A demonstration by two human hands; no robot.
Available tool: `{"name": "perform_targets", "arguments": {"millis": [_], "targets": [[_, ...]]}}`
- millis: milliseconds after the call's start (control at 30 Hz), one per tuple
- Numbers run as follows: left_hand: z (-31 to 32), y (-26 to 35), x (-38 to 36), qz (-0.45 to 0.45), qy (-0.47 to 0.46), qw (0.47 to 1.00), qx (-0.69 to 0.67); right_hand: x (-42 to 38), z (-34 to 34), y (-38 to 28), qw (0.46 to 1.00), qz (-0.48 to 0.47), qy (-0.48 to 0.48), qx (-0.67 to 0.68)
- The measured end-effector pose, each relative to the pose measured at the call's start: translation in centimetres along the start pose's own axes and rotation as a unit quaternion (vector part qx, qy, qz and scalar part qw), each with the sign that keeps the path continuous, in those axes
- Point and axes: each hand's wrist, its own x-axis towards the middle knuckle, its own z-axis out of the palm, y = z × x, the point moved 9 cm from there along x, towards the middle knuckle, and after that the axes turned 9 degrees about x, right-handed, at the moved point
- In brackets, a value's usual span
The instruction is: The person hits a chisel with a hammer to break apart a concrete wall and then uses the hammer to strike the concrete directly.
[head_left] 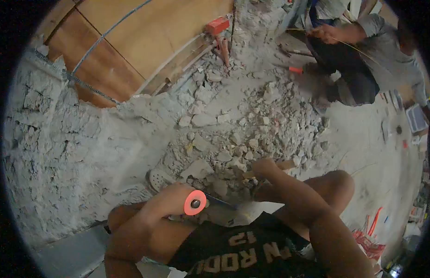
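Head view, left grip clenched round orange-capped chisel, right grip wrapped round wooden hammer handle, above rubble

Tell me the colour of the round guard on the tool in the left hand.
Bright orange-pink guard, with a dark centre, gripped by the left hand. Head view, the only one.

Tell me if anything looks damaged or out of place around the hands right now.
Yes. The plastered wall is broken away, leaving bare wooden boards and a bent wire exposed. Broken chunks of rubble lie heaped across the floor. The left hand grips an orange-capped tool; the right hand holds a wooden handle.
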Motion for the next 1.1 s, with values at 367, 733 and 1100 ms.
{"name": "perform_targets", "arguments": {"millis": [367,733,1100], "targets": [[-0.2,-0.1,-0.1,0.005,0.029,0.999,0.036,0.3,0.2,0.7,0.999,0.015,0.028,0.026],[0.3,-0.9,0.0,-0.020,0.005,0.999,0.028,1.1,0.9,1.2,0.998,0.034,0.013,0.051],[0.8,-1.1,0.0,0.000,0.024,1.000,0.020,1.6,1.6,1.0,0.998,0.036,-0.041,0.028]]}}
